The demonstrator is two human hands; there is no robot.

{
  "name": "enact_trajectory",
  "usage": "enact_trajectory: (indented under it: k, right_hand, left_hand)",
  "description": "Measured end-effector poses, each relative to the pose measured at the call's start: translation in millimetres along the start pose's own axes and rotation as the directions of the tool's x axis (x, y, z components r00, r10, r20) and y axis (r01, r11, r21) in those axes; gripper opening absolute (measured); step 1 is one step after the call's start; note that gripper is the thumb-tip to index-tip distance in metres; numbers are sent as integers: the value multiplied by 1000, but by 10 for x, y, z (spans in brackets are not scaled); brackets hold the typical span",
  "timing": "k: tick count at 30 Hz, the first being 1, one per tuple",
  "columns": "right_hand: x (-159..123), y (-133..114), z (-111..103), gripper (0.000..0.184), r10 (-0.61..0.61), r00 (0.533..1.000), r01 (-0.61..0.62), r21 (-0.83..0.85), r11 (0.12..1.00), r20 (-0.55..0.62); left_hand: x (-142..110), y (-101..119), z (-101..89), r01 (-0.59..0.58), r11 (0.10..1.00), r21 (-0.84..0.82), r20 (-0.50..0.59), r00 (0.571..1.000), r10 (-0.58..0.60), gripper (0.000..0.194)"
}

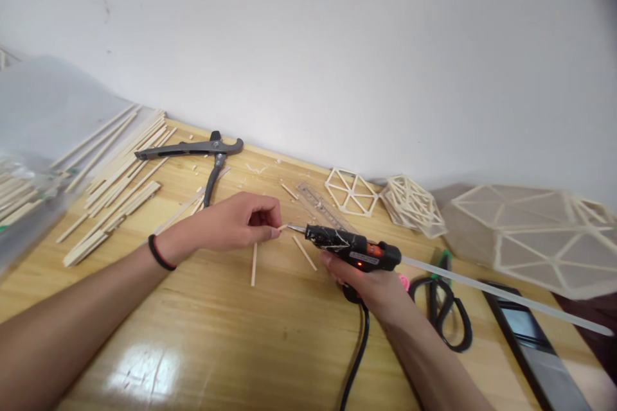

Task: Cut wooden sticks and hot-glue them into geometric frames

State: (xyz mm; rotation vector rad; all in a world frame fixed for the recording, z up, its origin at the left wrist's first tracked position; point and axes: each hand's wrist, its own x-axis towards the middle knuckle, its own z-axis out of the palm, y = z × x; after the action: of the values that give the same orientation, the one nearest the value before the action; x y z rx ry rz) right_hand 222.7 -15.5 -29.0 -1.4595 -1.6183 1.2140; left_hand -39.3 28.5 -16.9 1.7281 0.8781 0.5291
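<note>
My right hand [359, 279] grips a black hot glue gun [344, 245] with a small red light lit on its side. A long white glue stick [506, 295] sticks out of the gun's rear. Between thumb and fingers, my left hand [243, 221] pinches a short wooden stick [283, 227], of which only the tip shows. The gun's metal nozzle meets or nearly meets that tip; I cannot tell if they touch. One loose wooden stick [254, 266] lies below my left hand, and another short stick [304, 252] rests under the nozzle.
Bundles of wooden sticks [113, 218] and a grey cutter [190, 149] lie left. Behind the gun are a clear ruler [321, 203], a hexagonal stick frame [351, 192] and stacked frames [414, 203]. Scissors [441, 314], a phone [525, 334] and a large panelled structure [540, 231] stand right.
</note>
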Motion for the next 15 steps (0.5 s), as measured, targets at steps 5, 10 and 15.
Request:
enact_trajectory:
  k: [5, 10, 15]
  right_hand:
    - [7, -2, -13, 30, 11, 998, -11, -3, 1000, 55]
    - [-5, 1, -18, 29, 20, 999, -20, 6, 1000, 38]
    - [-1, 10, -22, 31, 40, 998, -40, -1, 999, 47]
  left_hand:
    - [6, -1, 0, -3, 1000, 1, 2, 1000, 3, 14]
    - [9, 2, 0, 6, 1000, -11, 1, 1000, -6, 14]
    - [-1, -12, -3, 3, 1000, -12, 4, 1000, -3, 15]
